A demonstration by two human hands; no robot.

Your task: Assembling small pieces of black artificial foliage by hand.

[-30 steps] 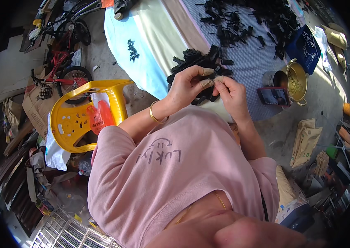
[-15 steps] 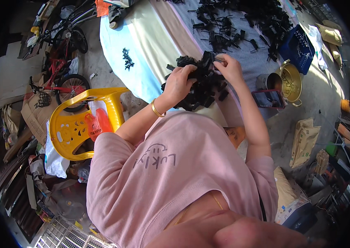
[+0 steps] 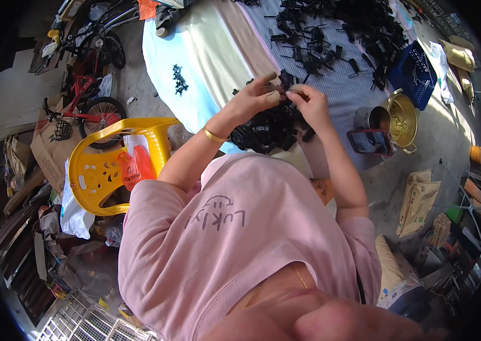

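My left hand (image 3: 256,98) and my right hand (image 3: 309,104) meet above a heap of small black plastic parts (image 3: 269,129) at the near edge of the cloth-covered table (image 3: 217,51). Both pinch one small black part (image 3: 283,81) between their fingertips. A gold bangle (image 3: 213,136) circles my left wrist. Many more black parts (image 3: 337,34) lie scattered across the far side of the table.
A yellow plastic chair (image 3: 112,165) with an orange bag stands at my left. A red bicycle (image 3: 90,99) leans behind it. At my right are a phone (image 3: 370,141), a metal can (image 3: 370,117), a brass pot (image 3: 402,120), a blue crate (image 3: 413,71) and brown paper sacks (image 3: 416,199).
Both hands rose from the black heap and moved farther over the table, still together on a small black part. The view shifted slightly.
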